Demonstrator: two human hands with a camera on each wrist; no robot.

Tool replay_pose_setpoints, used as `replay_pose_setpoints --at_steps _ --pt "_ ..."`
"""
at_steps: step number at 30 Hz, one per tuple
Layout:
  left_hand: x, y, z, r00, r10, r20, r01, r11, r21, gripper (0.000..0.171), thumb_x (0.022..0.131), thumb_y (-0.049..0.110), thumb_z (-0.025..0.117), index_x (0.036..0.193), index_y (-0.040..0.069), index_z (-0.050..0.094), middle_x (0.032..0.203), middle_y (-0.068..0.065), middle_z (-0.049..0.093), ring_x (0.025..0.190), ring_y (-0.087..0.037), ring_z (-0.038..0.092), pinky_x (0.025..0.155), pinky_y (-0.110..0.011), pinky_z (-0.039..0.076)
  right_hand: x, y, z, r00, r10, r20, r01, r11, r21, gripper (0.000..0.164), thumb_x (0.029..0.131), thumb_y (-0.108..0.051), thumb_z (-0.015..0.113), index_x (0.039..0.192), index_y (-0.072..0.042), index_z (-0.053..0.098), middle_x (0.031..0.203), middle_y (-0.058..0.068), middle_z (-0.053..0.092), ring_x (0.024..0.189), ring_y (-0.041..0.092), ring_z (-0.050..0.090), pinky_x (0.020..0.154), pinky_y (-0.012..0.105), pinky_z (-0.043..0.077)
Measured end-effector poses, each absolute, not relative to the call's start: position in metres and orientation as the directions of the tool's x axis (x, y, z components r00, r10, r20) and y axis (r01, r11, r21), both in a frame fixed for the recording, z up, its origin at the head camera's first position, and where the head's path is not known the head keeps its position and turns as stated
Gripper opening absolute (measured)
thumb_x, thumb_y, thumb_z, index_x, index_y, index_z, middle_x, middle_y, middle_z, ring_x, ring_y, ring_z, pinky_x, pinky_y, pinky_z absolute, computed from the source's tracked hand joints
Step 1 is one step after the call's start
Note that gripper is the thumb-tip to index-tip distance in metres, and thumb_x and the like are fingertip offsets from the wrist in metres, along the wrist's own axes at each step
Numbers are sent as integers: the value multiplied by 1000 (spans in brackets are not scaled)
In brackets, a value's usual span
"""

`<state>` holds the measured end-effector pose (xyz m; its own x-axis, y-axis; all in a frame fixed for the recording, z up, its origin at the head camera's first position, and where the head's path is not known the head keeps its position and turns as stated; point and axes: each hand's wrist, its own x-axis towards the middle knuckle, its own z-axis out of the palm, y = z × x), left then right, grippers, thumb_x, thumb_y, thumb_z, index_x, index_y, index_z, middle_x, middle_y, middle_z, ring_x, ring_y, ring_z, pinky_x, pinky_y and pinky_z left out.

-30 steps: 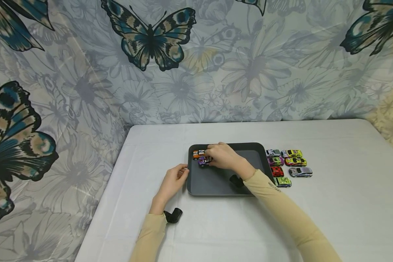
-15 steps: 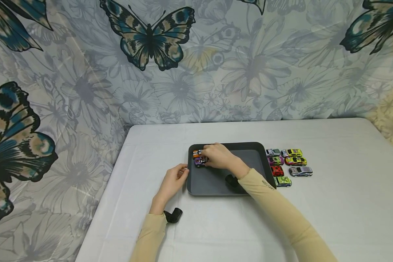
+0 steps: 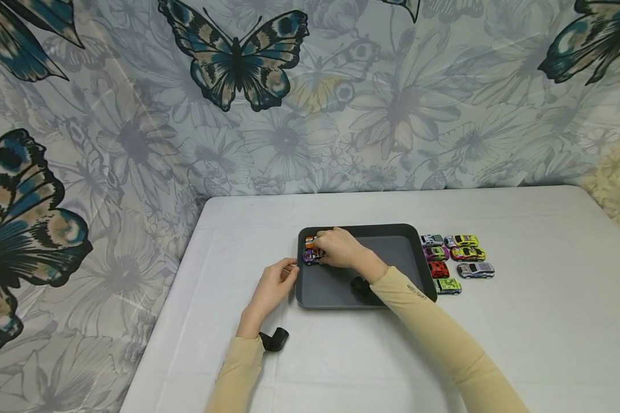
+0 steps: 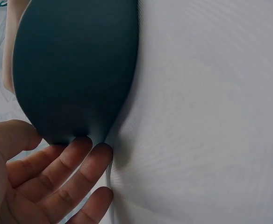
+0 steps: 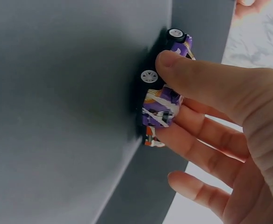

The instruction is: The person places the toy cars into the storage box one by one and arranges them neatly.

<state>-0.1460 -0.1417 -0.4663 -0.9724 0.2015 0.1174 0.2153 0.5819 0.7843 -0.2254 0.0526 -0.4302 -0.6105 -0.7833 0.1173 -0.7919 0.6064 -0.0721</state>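
Nearest me, the left hand [image 3: 274, 287] sits outside the tray [image 3: 320, 287], loose fingertips against its left wall; that grip holds nothing that I can make out. Inside the tray, at its far-left corner, the right hand [image 3: 341, 248] pinches a purple toy car [image 3: 310, 256]. Key relation, my judgement: car directly in the right grip, long axis roughly along the tray's long side, left end just beside the left wall. Orange toy car [image 3: 308, 243] lies just beyond it, partly behind fingers. Outside the tray's right wall, seven toy cars [image 3: 467, 254] stand on the worktop [image 3: 341, 361].

Views: right wrist shows thumb against the purple car's wheeled side, hidden from head height. Left wrist shows fingertips at the tray's outer wall. Cannot tell whether every wheel bears on the tray.
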Motion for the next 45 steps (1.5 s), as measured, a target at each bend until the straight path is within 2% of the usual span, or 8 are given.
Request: replay_pose_setpoints --at_steps 13,23,30,39,45 --pt "-145 -139 -465 -969 203 143 237 586 775 27 95 15 55 114 -2 61 89 -8 66 72 -12 60 64 -26 49 -223 51 -431 -640 -762 100 -768 639 -48 24 72 -25 80 88 -13 67 81 0 59 76 16 59 68 34 47" --pt "-146 -137 -465 -969 203 144 238 588 773 26 94 14 55 113 -2 61 89 -8 66 72 -12 61 63 -26 49 -222 57 -428 -647 -753 124 -761 646 -49 33 70 -30 81 94 -12 68 84 0 60 80 17 60 75 39 48" --pt "-147 -137 -467 -972 193 133 224 593 773 26 94 14 55 114 -1 61 90 -8 66 73 -13 61 65 -27 50 -220 76 -406 -651 -731 205 -757 645 -105 25 76 -22 77 95 -8 69 87 4 63 77 18 61 71 40 46" --pt "-144 -139 -464 -974 183 136 220 604 766 26 94 13 55 113 -3 62 88 -9 66 71 -12 61 64 -27 49 -215 112 -388 -682 -679 272 -724 679 -122 24 76 -15 77 97 -8 69 89 5 64 75 18 60 70 40 45" --pt "-144 -138 -465 -974 184 130 217 607 765 26 94 14 55 114 -2 61 90 -9 66 76 -16 63 69 -30 51 -211 138 -384 -701 -649 295 -699 707 -109 25 75 -10 77 98 -6 69 91 6 64 77 20 61 72 41 45"
